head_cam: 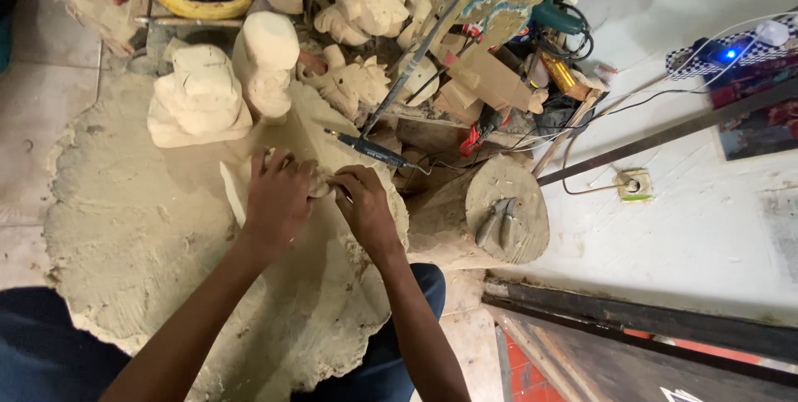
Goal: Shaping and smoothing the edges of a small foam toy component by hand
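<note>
My left hand (277,198) lies on a pale wooden carving (235,190) and grips it against the dusty work mat (133,219). My right hand (364,202) is closed beside it, fingertips meeting the left hand's over the carving. What the right hand pinches is hidden by the fingers. A black rotary hand tool (370,149) lies just beyond my hands, its cable running right.
Several unfinished pale wood figures (199,94) stand at the back of the mat. A log stump (507,211) on the right bears two chisels (496,221). Wood offcuts, a yellow bowl (199,4), cables and a wall socket (633,184) surround them.
</note>
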